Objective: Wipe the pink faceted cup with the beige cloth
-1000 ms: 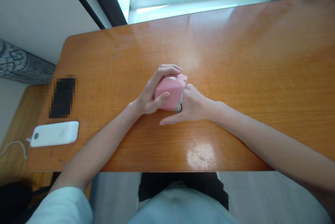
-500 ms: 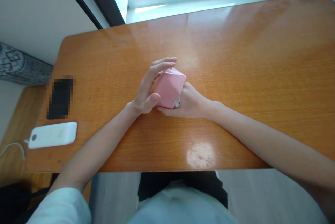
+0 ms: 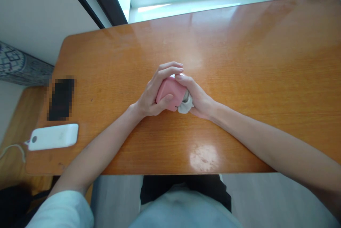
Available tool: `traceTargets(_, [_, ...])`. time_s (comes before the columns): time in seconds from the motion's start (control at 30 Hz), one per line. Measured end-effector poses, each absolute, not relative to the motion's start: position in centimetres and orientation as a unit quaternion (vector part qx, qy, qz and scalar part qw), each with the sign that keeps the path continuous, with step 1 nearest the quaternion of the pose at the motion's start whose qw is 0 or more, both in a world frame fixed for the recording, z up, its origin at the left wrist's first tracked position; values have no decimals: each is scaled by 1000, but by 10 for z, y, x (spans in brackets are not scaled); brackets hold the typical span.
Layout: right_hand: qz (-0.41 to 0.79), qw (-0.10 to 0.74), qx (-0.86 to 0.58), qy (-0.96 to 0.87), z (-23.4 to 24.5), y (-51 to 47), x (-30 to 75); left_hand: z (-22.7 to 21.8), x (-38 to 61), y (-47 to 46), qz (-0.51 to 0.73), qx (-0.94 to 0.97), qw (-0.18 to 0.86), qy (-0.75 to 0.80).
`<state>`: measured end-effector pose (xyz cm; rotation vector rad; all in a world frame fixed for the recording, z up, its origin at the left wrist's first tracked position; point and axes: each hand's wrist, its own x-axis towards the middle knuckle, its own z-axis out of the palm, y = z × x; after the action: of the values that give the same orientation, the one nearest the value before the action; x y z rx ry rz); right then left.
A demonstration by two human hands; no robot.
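A small pink block-like object [image 3: 169, 90] with rounded corners is held above the wooden table, between my two hands. My left hand [image 3: 151, 95] wraps round its left side, fingers arched over the far edge and thumb across the near face. On the right side a crumpled greyish-white cloth [image 3: 186, 104] bulges out between the pink object and my right palm. My right hand [image 3: 199, 99] is closed on this cloth, its thumb lying along the object's top edge. The right hand's other fingers are mostly hidden underneath.
On the wooden table [image 3: 253, 78], toward the left edge, lie a white rounded device [image 3: 54, 137] with a cable [image 3: 12, 146] and a blurred-out dark rectangle [image 3: 61, 100]. Behind the table is a window sill [image 3: 186, 9]. A patterned grey fabric item [image 3: 23, 64] stands beyond the left edge.
The pink object has turned in my hands. My right thumb has come from beneath to its top edge, and more of the cloth shows. My left thumb has slid further across the object.
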<state>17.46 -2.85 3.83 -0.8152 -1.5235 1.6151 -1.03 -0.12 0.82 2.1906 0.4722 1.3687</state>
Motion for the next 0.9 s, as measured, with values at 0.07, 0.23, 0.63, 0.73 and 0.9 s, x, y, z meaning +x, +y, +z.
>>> traceTargets(0.07, [625, 382, -306, -608, 36, -31, 176, 7, -10, -1, 513, 794, 272, 179])
traceTargets(0.23, [449, 313, -280, -789, 27, -34, 186, 8, -10, -3, 506, 789, 304, 171])
traceTargets(0.63, [188, 143, -278, -931, 46, -36, 199, 12, -13, -1, 467, 814, 311, 149])
traceTargets(0.73, [249, 137, -288, -915, 55, -42, 218, 13, -12, -1, 470, 813, 310, 149])
traceTargets(0.9, [526, 178, -390, -735, 72, -61, 263, 14, -12, -1, 474, 809, 314, 150])
